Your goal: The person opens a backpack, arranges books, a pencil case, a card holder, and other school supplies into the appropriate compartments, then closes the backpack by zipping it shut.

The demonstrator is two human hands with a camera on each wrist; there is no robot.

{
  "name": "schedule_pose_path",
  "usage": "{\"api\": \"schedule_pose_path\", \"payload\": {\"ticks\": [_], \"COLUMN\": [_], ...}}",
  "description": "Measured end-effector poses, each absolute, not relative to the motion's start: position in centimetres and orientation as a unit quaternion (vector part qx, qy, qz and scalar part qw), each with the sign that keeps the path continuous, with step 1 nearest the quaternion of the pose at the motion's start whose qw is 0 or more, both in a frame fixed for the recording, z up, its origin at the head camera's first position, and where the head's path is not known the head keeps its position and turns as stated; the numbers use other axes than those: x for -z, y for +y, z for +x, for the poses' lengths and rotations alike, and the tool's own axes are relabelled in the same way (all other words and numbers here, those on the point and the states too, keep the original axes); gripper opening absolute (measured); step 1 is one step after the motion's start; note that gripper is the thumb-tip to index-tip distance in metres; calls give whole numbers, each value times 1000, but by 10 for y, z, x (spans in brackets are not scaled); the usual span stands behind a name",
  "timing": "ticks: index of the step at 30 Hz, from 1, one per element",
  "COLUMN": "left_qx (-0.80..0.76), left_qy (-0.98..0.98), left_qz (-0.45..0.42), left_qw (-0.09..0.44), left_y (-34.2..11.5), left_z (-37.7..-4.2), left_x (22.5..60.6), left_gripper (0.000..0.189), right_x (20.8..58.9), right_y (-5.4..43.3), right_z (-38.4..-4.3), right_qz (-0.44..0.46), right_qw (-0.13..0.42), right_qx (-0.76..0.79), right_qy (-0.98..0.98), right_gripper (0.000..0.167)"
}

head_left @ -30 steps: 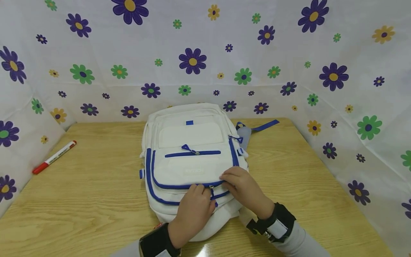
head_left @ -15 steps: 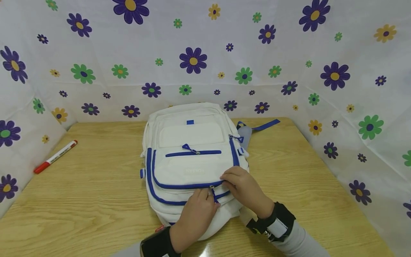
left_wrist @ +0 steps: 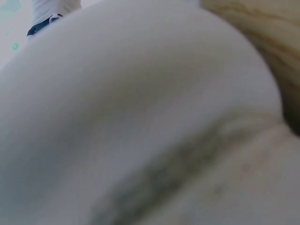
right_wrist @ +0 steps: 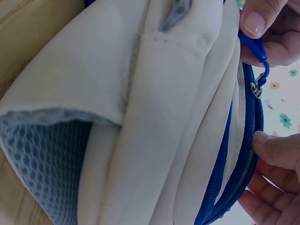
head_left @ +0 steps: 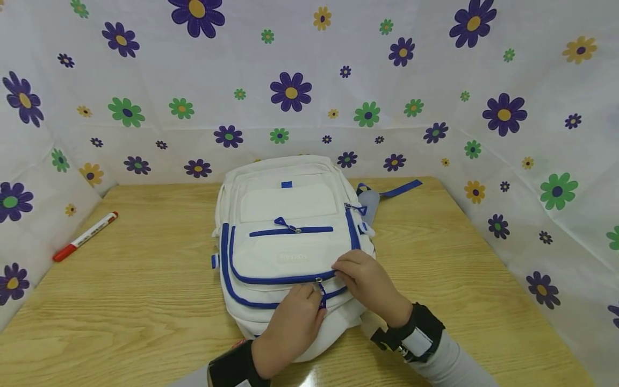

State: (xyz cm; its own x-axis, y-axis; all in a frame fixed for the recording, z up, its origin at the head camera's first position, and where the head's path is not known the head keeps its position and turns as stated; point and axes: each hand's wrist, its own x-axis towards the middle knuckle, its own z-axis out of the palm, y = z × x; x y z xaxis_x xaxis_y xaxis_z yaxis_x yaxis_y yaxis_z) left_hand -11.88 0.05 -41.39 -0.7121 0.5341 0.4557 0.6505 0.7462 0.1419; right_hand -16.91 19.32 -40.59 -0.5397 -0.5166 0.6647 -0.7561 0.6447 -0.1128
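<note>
A white backpack with blue zippers lies on the wooden table, front pockets facing up. My left hand is at its lower front, and the right wrist view shows its thumb and finger pinching a blue zipper pull. The pull hangs by a cord from a metal slider on the front pocket's blue zipper. Further along that zipper, my right hand pinches the pocket edge between thumb and fingers. Blurred pale fabric of the bag fills most of the left wrist view.
A red-capped marker lies on the table at the left. A grey shoulder strap with blue webbing sticks out behind the bag's right side. A flower-printed white cloth encloses the back and sides.
My left hand has shifted slightly right and down along the lower front of the backpack. The right hand keeps its hold on the pocket edge, and the slider looks unmoved.
</note>
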Motion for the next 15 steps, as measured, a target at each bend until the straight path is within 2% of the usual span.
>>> {"api": "schedule_pose_path", "payload": {"ticks": [5, 12, 15], "left_qx": [213, 266, 271], "left_qy": [-899, -900, -901], "left_qz": [-324, -290, -274], "left_qw": [203, 188, 202], "left_y": [-8, -21, -27], "left_z": [-121, -119, -119], "left_x": [411, 400, 395], "left_gripper": [12, 10, 10], "right_x": [405, 401, 399], "right_y": [193, 192, 193], "right_z": [-172, -173, -172], "right_qz": [382, 385, 380], "right_qw": [320, 331, 328], "right_qx": [-192, -177, -174], "right_qy": [-846, -843, -847], "right_gripper": [19, 19, 19]}}
